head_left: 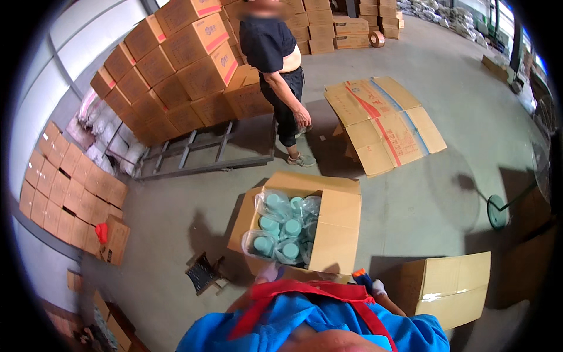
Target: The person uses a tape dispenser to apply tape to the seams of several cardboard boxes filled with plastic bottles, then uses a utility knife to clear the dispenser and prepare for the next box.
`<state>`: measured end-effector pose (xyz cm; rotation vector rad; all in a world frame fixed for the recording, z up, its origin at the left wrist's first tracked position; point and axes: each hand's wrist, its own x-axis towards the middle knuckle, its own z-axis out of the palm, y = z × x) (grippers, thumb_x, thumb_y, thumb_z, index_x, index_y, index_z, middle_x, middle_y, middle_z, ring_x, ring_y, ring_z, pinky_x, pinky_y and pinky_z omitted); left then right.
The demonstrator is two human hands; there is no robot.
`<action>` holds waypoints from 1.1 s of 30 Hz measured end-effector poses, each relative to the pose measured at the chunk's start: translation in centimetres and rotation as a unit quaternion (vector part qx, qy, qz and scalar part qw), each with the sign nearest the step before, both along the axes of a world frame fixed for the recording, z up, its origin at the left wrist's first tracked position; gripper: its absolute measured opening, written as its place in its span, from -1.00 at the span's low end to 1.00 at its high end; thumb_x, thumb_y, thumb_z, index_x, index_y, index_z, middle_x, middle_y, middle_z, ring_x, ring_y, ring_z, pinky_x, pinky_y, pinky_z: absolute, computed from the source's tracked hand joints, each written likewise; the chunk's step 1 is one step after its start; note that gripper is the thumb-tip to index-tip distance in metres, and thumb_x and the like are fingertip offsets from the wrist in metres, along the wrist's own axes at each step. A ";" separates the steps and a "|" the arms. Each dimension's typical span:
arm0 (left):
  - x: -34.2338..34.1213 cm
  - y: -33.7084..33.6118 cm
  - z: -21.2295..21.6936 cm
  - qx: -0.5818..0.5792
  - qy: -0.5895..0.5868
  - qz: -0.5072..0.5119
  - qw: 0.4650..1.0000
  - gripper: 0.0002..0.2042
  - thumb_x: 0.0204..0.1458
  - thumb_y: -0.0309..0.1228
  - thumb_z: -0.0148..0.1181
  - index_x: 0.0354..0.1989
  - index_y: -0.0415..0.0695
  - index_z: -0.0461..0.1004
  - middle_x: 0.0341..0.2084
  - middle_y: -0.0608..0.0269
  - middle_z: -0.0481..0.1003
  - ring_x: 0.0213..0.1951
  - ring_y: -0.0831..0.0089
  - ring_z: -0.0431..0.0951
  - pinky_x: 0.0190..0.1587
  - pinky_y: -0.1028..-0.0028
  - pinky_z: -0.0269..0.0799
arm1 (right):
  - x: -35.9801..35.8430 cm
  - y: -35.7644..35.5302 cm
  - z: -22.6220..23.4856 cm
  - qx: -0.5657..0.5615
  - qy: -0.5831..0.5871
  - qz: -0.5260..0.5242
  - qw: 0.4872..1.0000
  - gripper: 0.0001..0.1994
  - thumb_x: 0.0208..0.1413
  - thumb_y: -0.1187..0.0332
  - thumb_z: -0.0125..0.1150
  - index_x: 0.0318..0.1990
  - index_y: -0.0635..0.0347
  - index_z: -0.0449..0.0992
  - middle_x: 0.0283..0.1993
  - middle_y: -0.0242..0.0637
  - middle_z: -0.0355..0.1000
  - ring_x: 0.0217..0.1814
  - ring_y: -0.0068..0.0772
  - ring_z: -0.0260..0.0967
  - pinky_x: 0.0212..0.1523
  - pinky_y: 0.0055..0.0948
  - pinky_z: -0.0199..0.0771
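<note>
An open cardboard box (pixel 337 232) stands in front of me, its right flap folded outward. Inside it are several teal-capped containers (pixel 292 227) wrapped in clear plastic bags (pixel 272 201). At the near left edge of the box is my left hand (pixel 268 273) in a pale glove, partly hidden by my red apron strap; its fingers do not show clearly. My right hand (pixel 379 287), gloved in white, is closed on an orange and dark blue hand tool (pixel 362 278) beside the near right corner of the box. The tool's exact kind is hard to make out.
A closed, taped carton (pixel 451 287) stands at my right. Beyond the box lies a flattened cardboard sheet (pixel 384 123), raised off the floor. Another person (pixel 281 76) stands beside a metal frame (pixel 205 167) and stacked cartons (pixel 170 64). A small stool (pixel 204 273) is at left.
</note>
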<state>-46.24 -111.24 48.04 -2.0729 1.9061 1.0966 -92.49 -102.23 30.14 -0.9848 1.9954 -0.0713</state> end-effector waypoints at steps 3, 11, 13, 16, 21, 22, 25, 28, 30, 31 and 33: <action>12.1 5.3 -5.5 0.032 0.103 0.260 0.959 -0.59 0.22 -0.15 -0.03 0.11 -0.18 0.35 0.08 -0.15 0.38 0.08 0.06 0.44 0.12 0.20 0.32 | 1.1 4.5 -1.5 0.060 0.006 -0.012 0.998 -0.68 0.09 0.22 0.10 -0.19 0.29 0.61 -0.08 0.16 0.50 0.06 0.14 0.44 -0.03 -0.10 0.48; 22.8 9.6 -9.8 0.094 0.200 0.451 0.865 -0.58 0.23 -0.15 -0.05 0.13 -0.19 0.34 0.11 -0.10 0.37 0.10 0.11 0.42 0.14 0.24 0.29 | 1.1 5.1 0.4 0.145 0.169 -0.036 0.974 -0.71 0.01 0.20 0.27 -0.20 0.20 0.64 -0.09 -0.06 0.55 0.01 -0.05 0.51 -0.06 -0.19 0.55; 24.5 9.3 -11.0 0.111 0.220 0.435 0.866 -0.58 0.24 -0.15 -0.05 0.13 -0.20 0.33 0.11 -0.08 0.37 0.10 0.13 0.41 0.15 0.25 0.28 | 2.6 2.9 1.4 0.105 0.171 0.016 0.980 -0.70 0.03 0.19 0.23 -0.22 0.22 0.64 -0.10 -0.02 0.55 -0.01 -0.04 0.52 -0.09 -0.17 0.55; 30.4 10.5 -12.5 0.118 0.227 0.434 0.863 -0.57 0.24 -0.16 -0.06 0.14 -0.20 0.33 0.12 -0.06 0.36 0.11 0.15 0.41 0.16 0.27 0.27 | 11.4 -3.0 2.2 0.005 -0.006 -0.212 0.977 -0.69 0.14 0.24 0.03 -0.26 0.32 0.61 -0.28 0.05 0.56 -0.15 0.01 0.57 -0.24 -0.11 0.53; 35.4 3.9 -15.4 0.112 0.283 0.400 0.865 -0.57 0.25 -0.16 -0.07 0.16 -0.21 0.32 0.13 -0.03 0.36 0.12 0.18 0.39 0.18 0.30 0.26 | 19.3 -4.6 -3.0 -0.145 0.008 -0.107 0.984 -0.69 0.14 0.21 0.00 -0.18 0.16 0.63 -0.17 0.08 0.53 -0.10 0.06 0.53 -0.09 -0.08 0.52; 38.6 4.0 -14.1 0.091 0.264 0.428 0.859 -0.57 0.25 -0.16 -0.08 0.16 -0.21 0.32 0.13 -0.02 0.36 0.13 0.19 0.39 0.18 0.31 0.25 | 23.8 -3.7 -2.1 -0.110 0.013 -0.071 0.991 -0.68 0.14 0.19 0.00 -0.17 0.15 0.63 -0.16 0.07 0.53 -0.08 0.06 0.52 -0.07 -0.08 0.51; 45.2 2.7 -12.0 0.026 0.242 0.497 0.833 -0.56 0.26 -0.16 -0.08 0.17 -0.21 0.32 0.14 0.00 0.35 0.13 0.21 0.39 0.19 0.32 0.24 | 32.0 0.8 2.0 -0.026 0.040 0.088 0.995 -0.66 0.13 0.17 0.00 -0.13 0.12 0.61 -0.10 0.06 0.52 0.00 0.08 0.49 0.03 -0.06 0.46; 47.6 0.5 -9.5 -0.027 0.244 0.523 0.816 -0.56 0.26 -0.16 -0.09 0.18 -0.22 0.31 0.15 0.02 0.35 0.14 0.23 0.38 0.20 0.34 0.23 | 34.5 1.2 5.9 -0.018 0.030 0.091 0.995 -0.67 0.11 0.17 0.00 -0.09 0.06 0.60 -0.04 0.08 0.50 0.05 0.08 0.46 0.07 -0.04 0.43; 46.5 -0.8 -8.9 -0.041 0.260 0.519 0.814 -0.56 0.27 -0.16 -0.10 0.18 -0.22 0.31 0.15 0.04 0.35 0.15 0.24 0.37 0.21 0.35 0.23 | 32.8 -0.1 4.9 -0.017 0.025 0.083 0.996 -0.69 0.10 0.18 0.03 -0.14 0.09 0.61 -0.10 0.09 0.52 0.00 0.10 0.48 0.04 -0.03 0.45; 45.1 -1.4 -9.1 -0.038 0.268 0.508 0.817 -0.55 0.27 -0.16 -0.10 0.19 -0.22 0.31 0.16 0.04 0.35 0.15 0.25 0.37 0.21 0.36 0.22 | 31.6 -1.0 4.8 -0.009 0.017 0.076 0.997 -0.70 0.09 0.19 0.05 -0.17 0.12 0.62 -0.13 0.09 0.52 -0.02 0.11 0.49 0.02 -0.03 0.46; 42.5 -1.1 -9.4 -0.016 0.279 0.486 0.828 -0.55 0.27 -0.16 -0.11 0.19 -0.23 0.30 0.16 0.06 0.34 0.16 0.26 0.37 0.22 0.37 0.22 | 30.4 -1.2 4.6 -0.045 0.015 0.054 0.997 -0.69 0.07 0.20 0.07 -0.16 0.13 0.62 -0.15 0.12 0.52 -0.03 0.12 0.49 0.00 -0.05 0.46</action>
